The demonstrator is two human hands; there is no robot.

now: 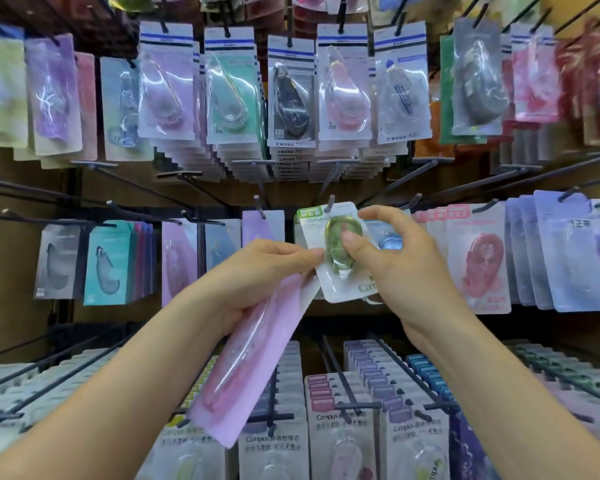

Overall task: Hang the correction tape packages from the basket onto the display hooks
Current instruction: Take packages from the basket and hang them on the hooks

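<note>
We saw a shop display wall filling the whole view, hung from top to bottom with rows of correction tape packages on dark wire hooks. The far upper row [290, 95] carried white cards with blue stripes. The near lower row [340, 431] showed stacked cards seen almost from above. The basket named in the task was not in view.

Two bare forearms reached in from the near edge toward the middle row. The left hand [257, 271] was curled around a long pink package [253, 358], which slanted down and to the left. Its fingertips also touched the left edge of a smaller green package [340, 251]. The right hand [402, 265] pinched that green package, with the thumb pressed on the clear bubble and the fingers curved over its top right corner.

The green package was tilted, with its top leaning left. Its upper edge sat right at the tip of one middle-row hook [331, 201]. We could not tell whether the hook had entered the hanging hole. A blue package [388, 242] hung just behind the right hand, and a lilac one [262, 226] hung on the next hook to the left.

We judged the step in hand to be threading the green package onto its hook. The next move would call for lining the hole up with the tip and sliding the card back. The pink package waited for its own hook.
</note>
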